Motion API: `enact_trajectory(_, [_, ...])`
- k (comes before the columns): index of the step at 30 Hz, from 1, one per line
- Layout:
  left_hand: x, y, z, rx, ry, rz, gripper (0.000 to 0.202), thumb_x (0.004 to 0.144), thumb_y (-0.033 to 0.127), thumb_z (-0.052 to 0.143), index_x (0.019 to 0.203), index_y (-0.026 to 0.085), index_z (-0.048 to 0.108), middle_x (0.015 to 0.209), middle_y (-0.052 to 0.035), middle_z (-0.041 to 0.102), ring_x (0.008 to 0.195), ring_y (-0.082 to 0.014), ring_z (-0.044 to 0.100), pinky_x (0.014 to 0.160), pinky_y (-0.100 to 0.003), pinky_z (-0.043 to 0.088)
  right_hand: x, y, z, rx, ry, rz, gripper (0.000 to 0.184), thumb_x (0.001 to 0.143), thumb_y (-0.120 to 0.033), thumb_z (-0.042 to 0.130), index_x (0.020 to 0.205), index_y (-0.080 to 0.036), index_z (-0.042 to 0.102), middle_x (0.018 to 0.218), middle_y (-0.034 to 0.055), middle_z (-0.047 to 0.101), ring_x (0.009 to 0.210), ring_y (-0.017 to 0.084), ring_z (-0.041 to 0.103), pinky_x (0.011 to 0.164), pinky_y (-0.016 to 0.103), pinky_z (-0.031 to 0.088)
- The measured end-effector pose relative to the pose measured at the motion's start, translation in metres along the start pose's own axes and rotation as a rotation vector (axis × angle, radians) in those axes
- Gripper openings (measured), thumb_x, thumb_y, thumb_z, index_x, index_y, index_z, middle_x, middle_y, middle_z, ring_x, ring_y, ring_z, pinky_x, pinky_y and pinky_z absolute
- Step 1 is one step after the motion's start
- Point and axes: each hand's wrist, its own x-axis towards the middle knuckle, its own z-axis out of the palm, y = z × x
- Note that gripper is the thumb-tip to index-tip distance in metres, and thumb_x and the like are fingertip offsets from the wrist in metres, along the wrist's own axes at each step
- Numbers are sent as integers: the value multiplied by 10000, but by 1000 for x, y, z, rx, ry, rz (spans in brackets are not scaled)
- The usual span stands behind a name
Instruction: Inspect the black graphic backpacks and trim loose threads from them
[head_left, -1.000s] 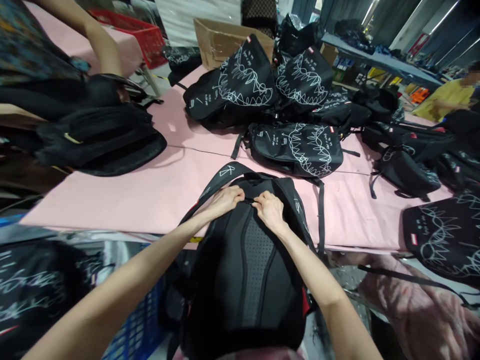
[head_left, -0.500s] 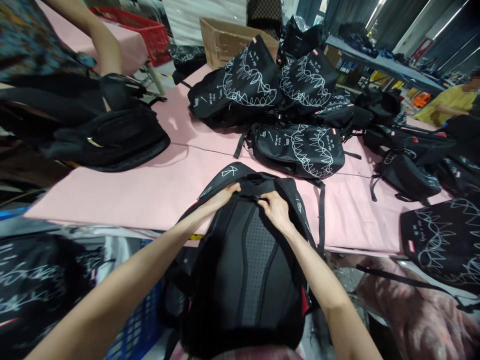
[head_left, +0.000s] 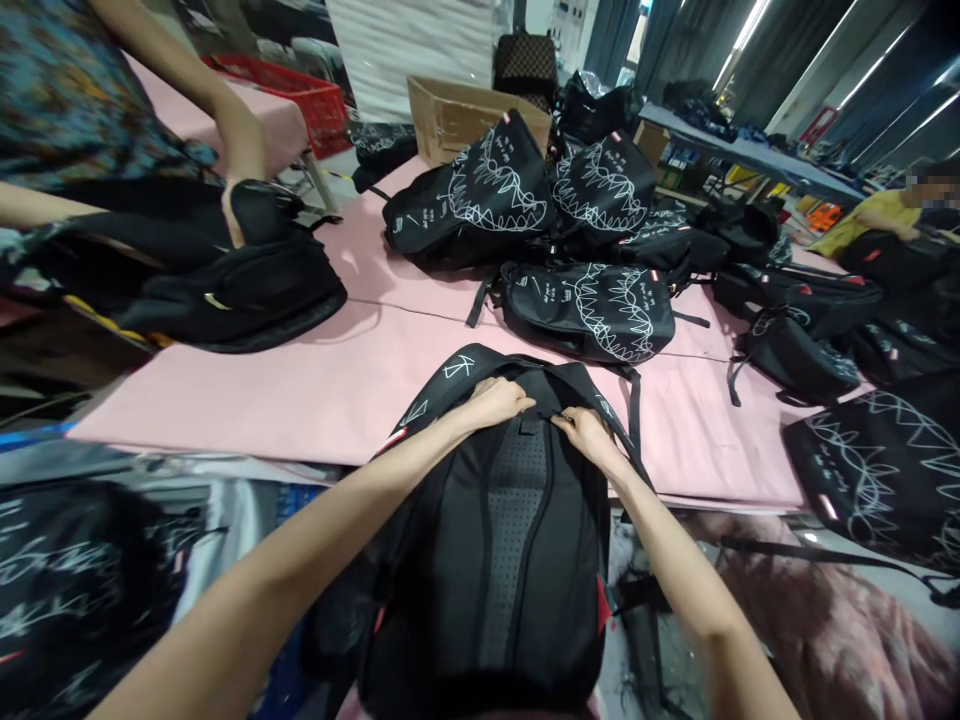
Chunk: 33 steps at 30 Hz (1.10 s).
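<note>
A black backpack (head_left: 502, 560) lies back-panel up in front of me, its top resting on the near edge of the pink table (head_left: 300, 390). My left hand (head_left: 495, 402) grips the top edge of the backpack just left of its centre. My right hand (head_left: 585, 432) pinches the same top edge a little to the right, beside a shoulder strap (head_left: 634, 420). The grey mesh padding of the back panel (head_left: 517, 500) runs down between my forearms.
Several black backpacks with white scribble prints (head_left: 592, 300) are piled across the far and right side of the table. A co-worker's hand (head_left: 244, 150) at left handles another black bag (head_left: 232, 290). A cardboard box (head_left: 457, 115) and a red crate (head_left: 300, 95) stand behind. A person in yellow (head_left: 892, 215) is at far right.
My two hands have shifted slightly right along the backpack's top edge and moved a little apart. The co-worker's bag at left has been pushed further onto the table.
</note>
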Motion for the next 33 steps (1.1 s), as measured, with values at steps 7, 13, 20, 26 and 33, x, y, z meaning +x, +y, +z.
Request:
enact_trajectory(7, [24,10,4,34,-229,-257,399,604,477,702,429,142,574,439,-69,555,544,-218,598,601,-292,431,-48,-17,-5,103,-31,-415,118,830,-172,501,733,-160,566,720,3,568,630,105,524,575,198,331])
enact_trajectory(13, [17,17,17,-47,-180,-294,329,727,345,567,479,129,567,429,-40,536,431,-136,524,498,-235,377,-81,-13,-7,146,-26,-532,179,855,-180,450,696,-177,532,673,-15,496,586,97,487,566,204,323])
enact_trajectory(20, [-35,13,27,-130,-77,-101,223,829,257,420,678,170,561,579,-20,596,550,-137,571,521,-216,357,-101,18,16,49,-21,-478,280,777,-5,422,914,-173,599,811,17,572,717,128,567,660,237,387])
enact_trajectory(26, [-100,15,84,-152,193,-48,147,883,231,361,802,189,476,736,-29,575,606,-146,539,555,-250,366,-139,35,48,-63,-123,-444,596,761,26,362,1297,-222,444,1199,62,561,902,164,589,764,291,454])
enact_trajectory(33, [-148,12,125,-230,451,174,196,906,206,377,780,191,527,760,-34,581,766,-160,538,739,-302,427,-143,23,50,68,-96,-284,539,778,13,395,1228,-250,529,1184,42,580,935,152,597,805,288,474])
